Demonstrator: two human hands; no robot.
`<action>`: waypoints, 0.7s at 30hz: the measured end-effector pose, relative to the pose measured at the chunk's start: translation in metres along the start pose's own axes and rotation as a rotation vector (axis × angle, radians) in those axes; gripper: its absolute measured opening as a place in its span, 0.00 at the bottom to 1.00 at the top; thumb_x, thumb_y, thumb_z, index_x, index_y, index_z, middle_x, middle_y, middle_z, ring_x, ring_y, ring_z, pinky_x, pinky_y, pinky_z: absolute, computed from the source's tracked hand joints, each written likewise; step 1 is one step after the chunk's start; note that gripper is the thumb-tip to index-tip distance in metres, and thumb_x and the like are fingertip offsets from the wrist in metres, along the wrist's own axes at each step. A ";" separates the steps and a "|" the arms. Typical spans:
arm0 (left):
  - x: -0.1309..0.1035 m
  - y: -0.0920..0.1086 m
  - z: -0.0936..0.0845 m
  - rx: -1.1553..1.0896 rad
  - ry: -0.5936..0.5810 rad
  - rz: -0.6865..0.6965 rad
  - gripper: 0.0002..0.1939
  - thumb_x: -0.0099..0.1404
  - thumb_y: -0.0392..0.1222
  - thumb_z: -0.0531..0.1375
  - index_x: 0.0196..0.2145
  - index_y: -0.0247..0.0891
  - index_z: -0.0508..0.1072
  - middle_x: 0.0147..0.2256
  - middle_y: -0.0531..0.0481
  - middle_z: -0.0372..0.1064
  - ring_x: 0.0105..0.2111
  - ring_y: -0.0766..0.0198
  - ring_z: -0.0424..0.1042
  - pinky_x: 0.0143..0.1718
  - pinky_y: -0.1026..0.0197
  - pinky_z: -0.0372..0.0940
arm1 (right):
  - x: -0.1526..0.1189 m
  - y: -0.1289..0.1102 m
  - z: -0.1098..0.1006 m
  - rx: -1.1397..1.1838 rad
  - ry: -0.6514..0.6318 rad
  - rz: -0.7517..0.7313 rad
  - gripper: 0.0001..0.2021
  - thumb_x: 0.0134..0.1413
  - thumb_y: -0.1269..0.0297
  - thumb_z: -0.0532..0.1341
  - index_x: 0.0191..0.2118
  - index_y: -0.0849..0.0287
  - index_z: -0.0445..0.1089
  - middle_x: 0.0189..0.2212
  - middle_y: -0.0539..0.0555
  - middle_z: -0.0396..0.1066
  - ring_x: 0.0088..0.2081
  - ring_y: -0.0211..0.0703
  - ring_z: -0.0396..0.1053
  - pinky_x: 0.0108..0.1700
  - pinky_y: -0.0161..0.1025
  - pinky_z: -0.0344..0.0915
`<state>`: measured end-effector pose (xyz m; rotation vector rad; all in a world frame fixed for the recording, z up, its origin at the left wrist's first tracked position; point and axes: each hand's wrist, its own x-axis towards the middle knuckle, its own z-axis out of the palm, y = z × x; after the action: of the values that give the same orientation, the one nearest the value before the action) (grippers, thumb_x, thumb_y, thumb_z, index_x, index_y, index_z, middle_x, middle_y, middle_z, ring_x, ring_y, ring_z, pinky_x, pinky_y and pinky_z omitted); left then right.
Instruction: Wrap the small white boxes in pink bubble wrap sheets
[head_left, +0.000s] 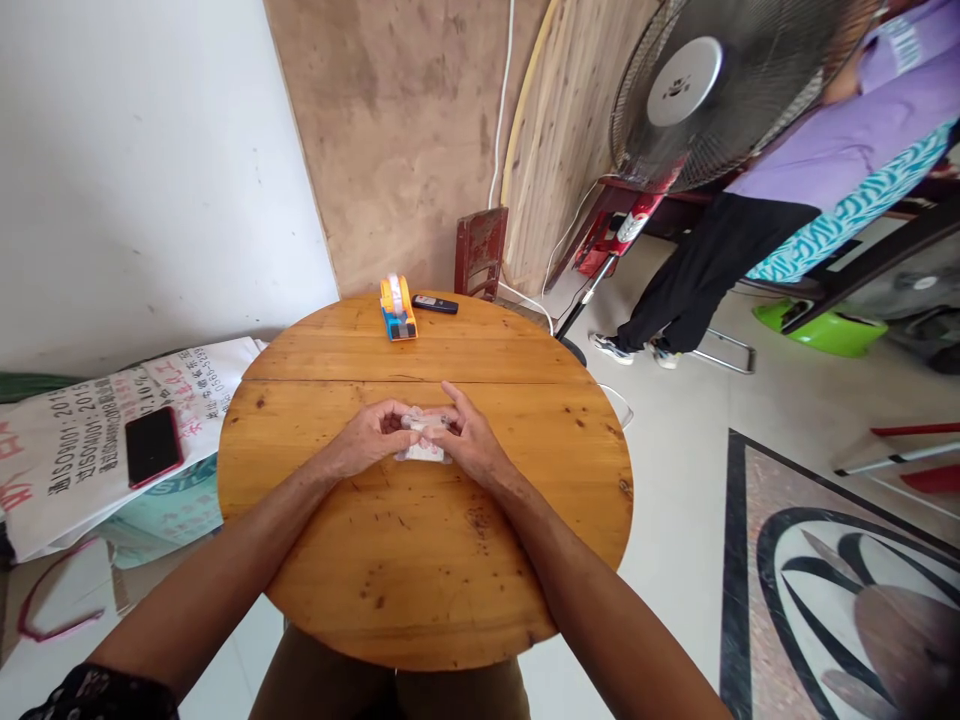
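Note:
Between my two hands, above the middle of the round wooden table (420,570), is a small white packet (425,452) in clear plastic wrapping. My left hand (373,436) grips its left side, thumb lying across the top. On the right side my right hand (471,440) grips it too, with the thumb on top and the index finger stretched away from the packet. The thumbs nearly meet over it. What is inside the wrapping is too small to make out, and the far fingers are partly hidden behind it.
Toward the table's far edge stand a yellow and blue tape dispenser (397,308) and a dark handheld device (435,304). Left of the table, a phone (154,446) lies on printed sacks (82,450). A large fan (684,85) stands at right, near a person (787,190) in purple.

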<state>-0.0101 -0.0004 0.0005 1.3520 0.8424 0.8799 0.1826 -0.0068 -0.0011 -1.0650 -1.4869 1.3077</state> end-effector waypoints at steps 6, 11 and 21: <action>-0.001 -0.002 0.000 0.056 -0.001 0.028 0.16 0.58 0.46 0.67 0.39 0.34 0.71 0.34 0.49 0.75 0.31 0.65 0.72 0.32 0.63 0.64 | -0.003 0.001 0.001 -0.182 0.005 -0.097 0.40 0.52 0.62 0.61 0.68 0.62 0.47 0.47 0.62 0.76 0.42 0.46 0.75 0.42 0.42 0.71; -0.001 -0.004 -0.002 0.087 0.000 0.044 0.17 0.60 0.47 0.66 0.42 0.33 0.72 0.36 0.48 0.75 0.32 0.64 0.72 0.33 0.63 0.64 | -0.008 0.005 0.007 -0.432 0.088 -0.273 0.33 0.57 0.67 0.56 0.68 0.59 0.49 0.49 0.59 0.76 0.49 0.48 0.74 0.52 0.48 0.69; 0.003 -0.007 -0.001 0.051 0.021 0.085 0.17 0.58 0.45 0.66 0.43 0.34 0.73 0.35 0.49 0.74 0.30 0.67 0.70 0.31 0.65 0.62 | -0.011 0.004 0.008 -0.778 0.182 -0.501 0.28 0.61 0.67 0.56 0.66 0.58 0.53 0.48 0.57 0.77 0.51 0.52 0.73 0.54 0.51 0.65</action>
<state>-0.0092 0.0023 -0.0061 1.4337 0.8329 0.9456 0.1783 -0.0190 -0.0063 -1.1227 -2.0034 0.2577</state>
